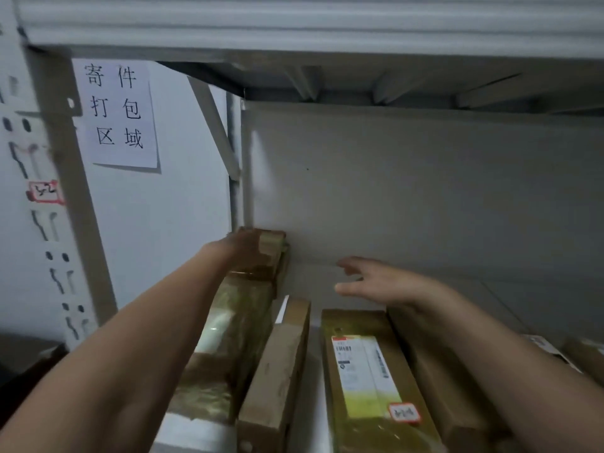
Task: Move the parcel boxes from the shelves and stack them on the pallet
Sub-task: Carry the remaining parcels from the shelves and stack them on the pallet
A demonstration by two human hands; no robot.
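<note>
A white paper sign hangs flat on the pale wall at upper left. It carries six large black handwritten characters, 寄件打包区域, set in three rows of two. A thin shadow runs along its lower and right edges. Below and to the left of it, near the frame's left edge, sits a small red-bordered label with dark handwritten marks too blurred to read. A ribbed whitish panel spans the top. A dark shape at lower left is too dim to identify.

The left hand grips a taped cardboard box at its far end, centre-left of the frame. The right hand hovers beside it, fingers spread.
</note>
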